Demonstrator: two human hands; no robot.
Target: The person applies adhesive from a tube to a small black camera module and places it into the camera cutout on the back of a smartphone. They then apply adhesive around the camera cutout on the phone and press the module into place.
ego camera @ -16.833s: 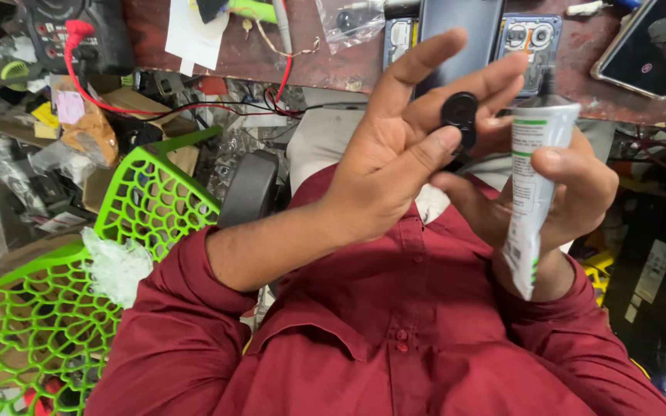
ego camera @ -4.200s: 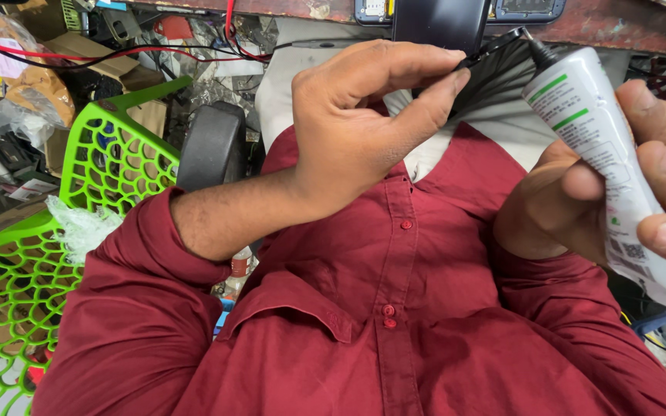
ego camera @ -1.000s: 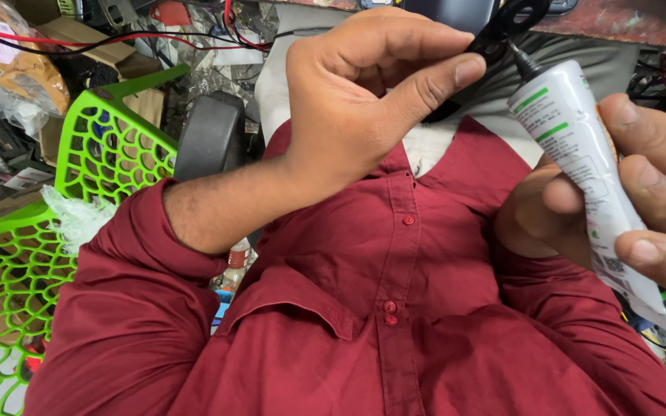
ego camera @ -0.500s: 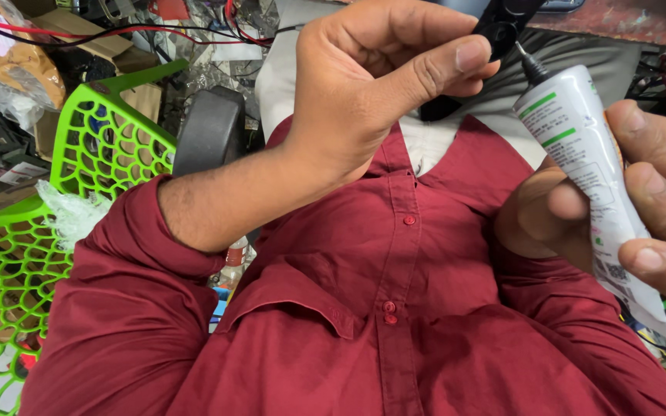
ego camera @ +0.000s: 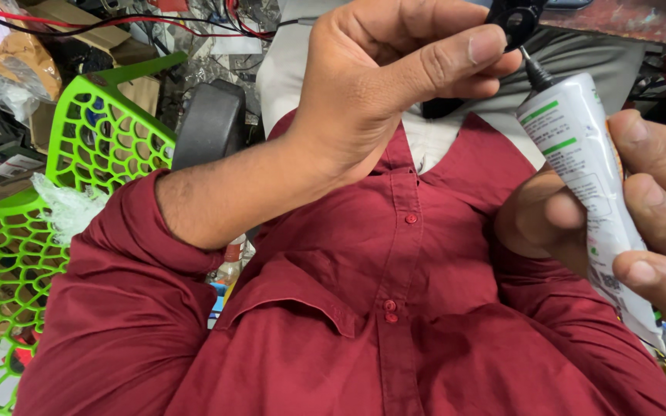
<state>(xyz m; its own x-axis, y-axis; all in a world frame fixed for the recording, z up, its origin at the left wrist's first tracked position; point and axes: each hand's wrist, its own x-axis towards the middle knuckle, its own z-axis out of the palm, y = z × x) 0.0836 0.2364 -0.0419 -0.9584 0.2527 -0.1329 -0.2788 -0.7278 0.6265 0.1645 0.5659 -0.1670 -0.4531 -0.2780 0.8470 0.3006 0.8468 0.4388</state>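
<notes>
While right hand grips it, white tube — green stripes, black nozzle — possibly dented.

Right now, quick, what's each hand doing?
Left hand: closed, pinching a small black round part.
Right hand: closed around a white glue tube, its nozzle at the part.

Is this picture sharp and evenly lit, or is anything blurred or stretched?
Head view: soft, even light with little glare; the left hand, the white tube in the right hand and the small black part look sharp; the wide lens enlarges the near hands and bends the green chair at the edge.
</notes>
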